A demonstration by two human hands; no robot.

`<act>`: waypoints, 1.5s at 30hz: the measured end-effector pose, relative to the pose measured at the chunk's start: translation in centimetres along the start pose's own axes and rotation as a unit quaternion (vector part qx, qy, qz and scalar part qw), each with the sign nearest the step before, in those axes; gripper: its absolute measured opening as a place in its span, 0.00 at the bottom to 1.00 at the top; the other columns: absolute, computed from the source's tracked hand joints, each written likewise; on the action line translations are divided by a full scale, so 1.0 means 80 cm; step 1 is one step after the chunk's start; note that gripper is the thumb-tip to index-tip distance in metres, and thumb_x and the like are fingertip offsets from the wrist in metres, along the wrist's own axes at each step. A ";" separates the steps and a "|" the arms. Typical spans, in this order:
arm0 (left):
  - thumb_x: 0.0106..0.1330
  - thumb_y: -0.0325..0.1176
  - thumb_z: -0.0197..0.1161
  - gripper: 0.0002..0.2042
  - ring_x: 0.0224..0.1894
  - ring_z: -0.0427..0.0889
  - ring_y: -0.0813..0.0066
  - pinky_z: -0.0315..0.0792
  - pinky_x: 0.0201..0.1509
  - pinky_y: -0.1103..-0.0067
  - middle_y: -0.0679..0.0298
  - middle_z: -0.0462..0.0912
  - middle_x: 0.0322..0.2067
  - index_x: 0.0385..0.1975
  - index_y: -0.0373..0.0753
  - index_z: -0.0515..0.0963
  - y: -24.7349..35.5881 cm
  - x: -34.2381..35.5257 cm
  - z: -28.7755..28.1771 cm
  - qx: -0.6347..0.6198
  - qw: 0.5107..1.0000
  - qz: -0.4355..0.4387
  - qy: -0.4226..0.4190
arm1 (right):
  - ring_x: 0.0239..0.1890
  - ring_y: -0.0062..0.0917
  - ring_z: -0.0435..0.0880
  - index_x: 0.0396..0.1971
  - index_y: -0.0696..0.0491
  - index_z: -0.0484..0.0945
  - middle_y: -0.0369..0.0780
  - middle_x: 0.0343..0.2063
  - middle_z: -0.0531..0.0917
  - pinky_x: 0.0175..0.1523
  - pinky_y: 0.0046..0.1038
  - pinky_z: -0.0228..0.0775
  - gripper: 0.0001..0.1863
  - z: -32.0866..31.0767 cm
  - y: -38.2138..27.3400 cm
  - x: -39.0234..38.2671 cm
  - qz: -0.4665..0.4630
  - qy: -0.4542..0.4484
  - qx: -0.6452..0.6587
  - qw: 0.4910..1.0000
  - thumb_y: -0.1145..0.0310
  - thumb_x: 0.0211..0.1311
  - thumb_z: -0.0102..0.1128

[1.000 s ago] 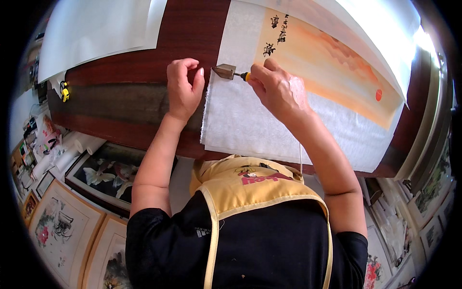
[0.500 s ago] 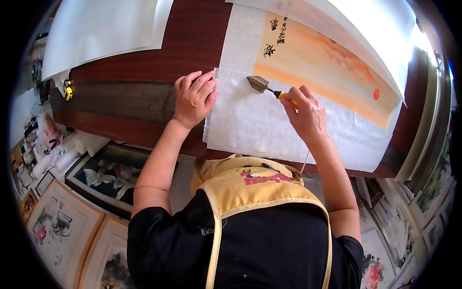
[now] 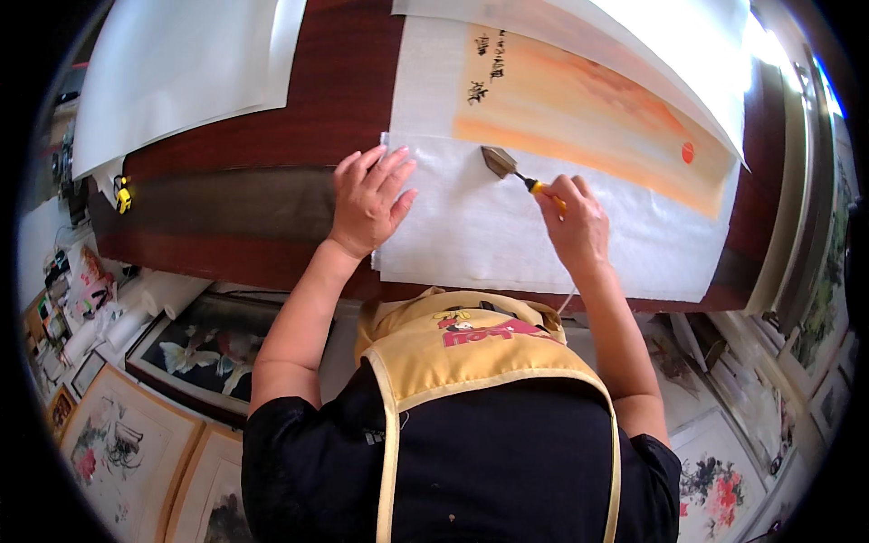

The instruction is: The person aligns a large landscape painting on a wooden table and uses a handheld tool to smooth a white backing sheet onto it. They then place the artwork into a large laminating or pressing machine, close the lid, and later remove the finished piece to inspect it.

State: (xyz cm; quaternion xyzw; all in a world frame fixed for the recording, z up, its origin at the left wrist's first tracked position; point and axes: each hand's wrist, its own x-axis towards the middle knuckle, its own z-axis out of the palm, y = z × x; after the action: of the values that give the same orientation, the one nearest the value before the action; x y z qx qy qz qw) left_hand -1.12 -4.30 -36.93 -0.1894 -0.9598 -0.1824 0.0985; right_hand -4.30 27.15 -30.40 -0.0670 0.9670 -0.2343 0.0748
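My right hand (image 3: 575, 226) grips a small metal tool (image 3: 499, 163) with a spade-shaped head and a yellow-and-black handle; its head rests on white sheet material (image 3: 507, 235) below an orange painting (image 3: 597, 118), which has black brush writing and a red disc. My left hand (image 3: 369, 204) lies with fingers spread at the left edge of that white layer. A thin white cord hangs below my right hand. A large white sheet overlaps the painting's upper part.
The dark red wooden table (image 3: 339, 72) carries white sheets (image 3: 172, 72) at upper left and a yellow tape measure (image 3: 122, 193) at its left end. Framed paintings (image 3: 127, 452) and paper rolls (image 3: 176, 291) lie below the table. Long strips (image 3: 787, 181) stand along the right.
My left hand has moved down onto the paper edge and spread its fingers. The tool, still in my right hand, has moved right and down from that edge onto the white layer.
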 end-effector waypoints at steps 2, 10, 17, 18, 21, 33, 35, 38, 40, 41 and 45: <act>0.68 0.45 0.62 0.22 0.68 0.65 0.66 0.54 0.72 0.62 0.68 0.73 0.65 0.60 0.49 0.76 0.020 0.013 0.006 -0.011 0.999 0.022 -0.030 | 0.30 0.40 0.82 0.34 0.48 0.75 0.38 0.31 0.79 0.33 0.40 0.73 0.07 0.003 -0.003 0.001 0.004 0.027 0.010 1.000 0.63 0.66 0.64; 0.66 0.55 0.62 0.39 0.79 0.49 0.63 0.40 0.79 0.54 0.67 0.54 0.76 0.75 0.54 0.57 0.046 0.026 0.040 -0.007 0.991 0.024 -0.135 | 0.31 0.40 0.83 0.33 0.50 0.78 0.39 0.31 0.81 0.34 0.41 0.73 0.08 -0.031 0.079 -0.060 0.125 0.132 -0.001 0.983 0.62 0.65 0.65; 0.67 0.59 0.57 0.39 0.79 0.46 0.63 0.37 0.80 0.53 0.68 0.51 0.77 0.76 0.55 0.55 0.040 0.024 0.046 0.031 0.989 0.038 -0.142 | 0.34 0.42 0.83 0.33 0.50 0.79 0.41 0.32 0.82 0.37 0.40 0.74 0.10 -0.045 0.150 -0.072 0.198 0.194 -0.013 0.961 0.61 0.64 0.67; 0.67 0.59 0.57 0.39 0.79 0.47 0.63 0.37 0.80 0.54 0.68 0.51 0.77 0.76 0.55 0.55 0.041 0.022 0.045 0.034 0.989 0.039 -0.142 | 0.35 0.41 0.84 0.32 0.51 0.79 0.41 0.33 0.83 0.38 0.40 0.74 0.10 -0.050 0.163 -0.079 0.208 0.220 -0.022 0.953 0.61 0.63 0.68; 0.66 0.58 0.60 0.38 0.79 0.48 0.65 0.40 0.79 0.54 0.70 0.52 0.77 0.75 0.57 0.57 0.045 0.025 0.044 0.035 0.990 0.035 -0.136 | 0.35 0.40 0.84 0.32 0.51 0.80 0.41 0.32 0.83 0.39 0.39 0.75 0.10 -0.068 0.197 -0.091 0.227 0.225 -0.052 0.946 0.61 0.63 0.67; 0.68 0.59 0.56 0.37 0.79 0.49 0.64 0.40 0.79 0.54 0.70 0.53 0.77 0.75 0.56 0.57 0.044 0.025 0.043 0.059 0.989 0.049 -0.125 | 0.36 0.39 0.85 0.32 0.51 0.80 0.42 0.34 0.86 0.39 0.39 0.75 0.13 -0.087 0.242 -0.088 0.287 0.207 -0.010 0.935 0.57 0.62 0.68; 0.68 0.59 0.57 0.37 0.79 0.49 0.64 0.40 0.79 0.54 0.69 0.53 0.77 0.75 0.56 0.57 0.045 0.025 0.043 0.057 0.989 0.046 -0.129 | 0.37 0.40 0.85 0.32 0.51 0.81 0.42 0.35 0.86 0.39 0.40 0.74 0.13 -0.090 0.240 -0.083 0.298 0.203 -0.008 0.933 0.57 0.63 0.67; 0.68 0.58 0.57 0.37 0.79 0.49 0.64 0.40 0.80 0.54 0.69 0.53 0.77 0.75 0.57 0.57 0.046 0.024 0.044 0.060 0.989 0.042 -0.132 | 0.35 0.39 0.85 0.33 0.51 0.81 0.42 0.32 0.86 0.38 0.39 0.74 0.13 -0.093 0.253 -0.079 0.277 0.210 -0.031 0.937 0.57 0.64 0.66; 0.68 0.58 0.57 0.37 0.79 0.49 0.64 0.40 0.80 0.54 0.69 0.53 0.77 0.75 0.56 0.57 0.048 0.027 0.043 0.061 0.988 0.044 -0.135 | 0.31 0.38 0.84 0.34 0.52 0.81 0.41 0.28 0.86 0.36 0.37 0.73 0.13 -0.094 0.270 -0.076 0.259 0.225 -0.061 0.937 0.57 0.65 0.66; 0.68 0.58 0.57 0.37 0.79 0.49 0.64 0.39 0.80 0.54 0.69 0.53 0.77 0.75 0.56 0.57 0.049 0.028 0.044 0.062 0.988 0.045 -0.137 | 0.33 0.39 0.84 0.34 0.52 0.81 0.41 0.30 0.86 0.37 0.38 0.73 0.13 -0.101 0.280 -0.079 0.267 0.229 -0.067 0.934 0.57 0.64 0.66; 0.70 0.59 0.53 0.36 0.79 0.47 0.60 0.36 0.80 0.54 0.66 0.51 0.77 0.76 0.53 0.56 0.053 0.026 0.046 0.072 0.987 0.039 -0.138 | 0.35 0.40 0.84 0.33 0.52 0.80 0.42 0.33 0.86 0.39 0.39 0.74 0.12 -0.129 0.313 -0.099 0.287 0.270 -0.017 0.919 0.58 0.63 0.68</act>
State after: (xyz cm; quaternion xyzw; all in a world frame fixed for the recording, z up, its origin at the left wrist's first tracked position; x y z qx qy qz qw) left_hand -1.73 1.47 -38.45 -0.2421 -0.9667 -0.0814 -0.0145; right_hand -0.69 55.09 -32.02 0.2781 0.9318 -0.1959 -0.1266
